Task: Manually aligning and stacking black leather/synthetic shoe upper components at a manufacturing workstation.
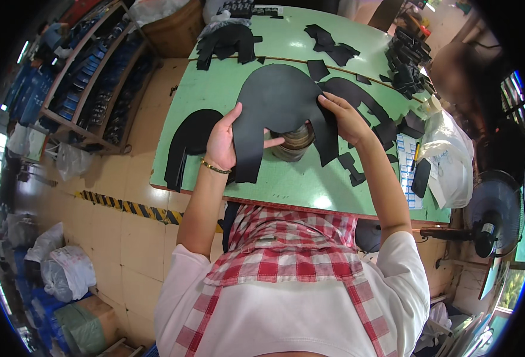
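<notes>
Both my hands hold up one black, leather-like U-shaped upper piece (280,92), its rounded end away from me and its two legs toward me. My left hand (221,143) grips its left edge, thumb on top, with one finger showing through the gap between the legs. At the right edge, my right hand (347,121) pinches it between thumb and fingers. Beneath the piece, partly hidden, a round brown layered object (292,147) stands on the green table (298,184). More black U-shaped pieces (196,132) lie to the left of my left hand.
Further black pieces (229,41) lie at the far left, with flat offcuts (334,47) at the far middle. A dark pile (408,59) sits far right. Nearer are a printed sheet (403,157), a yellow pen (416,156), a white plastic bag (451,146) and a fan (494,208).
</notes>
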Action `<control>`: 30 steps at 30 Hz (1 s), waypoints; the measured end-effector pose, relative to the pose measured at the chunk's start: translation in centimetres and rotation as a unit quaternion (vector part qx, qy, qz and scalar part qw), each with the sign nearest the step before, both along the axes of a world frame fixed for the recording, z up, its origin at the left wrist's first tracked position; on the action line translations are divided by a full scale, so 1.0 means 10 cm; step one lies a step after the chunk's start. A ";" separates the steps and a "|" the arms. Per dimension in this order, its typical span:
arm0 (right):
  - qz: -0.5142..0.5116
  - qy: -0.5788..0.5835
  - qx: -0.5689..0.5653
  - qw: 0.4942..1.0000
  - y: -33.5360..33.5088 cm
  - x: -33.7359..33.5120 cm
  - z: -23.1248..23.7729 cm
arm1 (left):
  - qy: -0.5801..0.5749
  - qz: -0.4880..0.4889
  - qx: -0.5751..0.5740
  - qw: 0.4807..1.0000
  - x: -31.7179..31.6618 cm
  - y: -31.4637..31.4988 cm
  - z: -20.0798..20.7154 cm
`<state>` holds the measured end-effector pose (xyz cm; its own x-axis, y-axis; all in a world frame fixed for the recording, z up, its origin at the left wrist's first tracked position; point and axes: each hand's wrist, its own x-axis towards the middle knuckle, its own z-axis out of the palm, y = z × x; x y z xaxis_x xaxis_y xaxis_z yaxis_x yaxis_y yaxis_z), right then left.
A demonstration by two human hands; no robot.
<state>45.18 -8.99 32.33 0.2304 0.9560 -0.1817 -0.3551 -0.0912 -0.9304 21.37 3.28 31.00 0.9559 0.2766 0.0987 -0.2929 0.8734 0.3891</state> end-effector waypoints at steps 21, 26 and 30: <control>0.060 0.027 -0.079 0.995 -0.10 0.38 -0.33 | 0.100 0.121 -0.058 0.986 -0.08 -0.09 -0.33; 0.060 0.076 -0.059 0.994 -0.17 0.07 -0.09 | 0.090 0.105 -0.027 0.990 -0.04 -0.02 -0.25; 0.083 0.021 -0.054 0.995 -0.11 0.29 -0.36 | 0.071 0.079 -0.037 0.994 0.02 -0.02 -0.14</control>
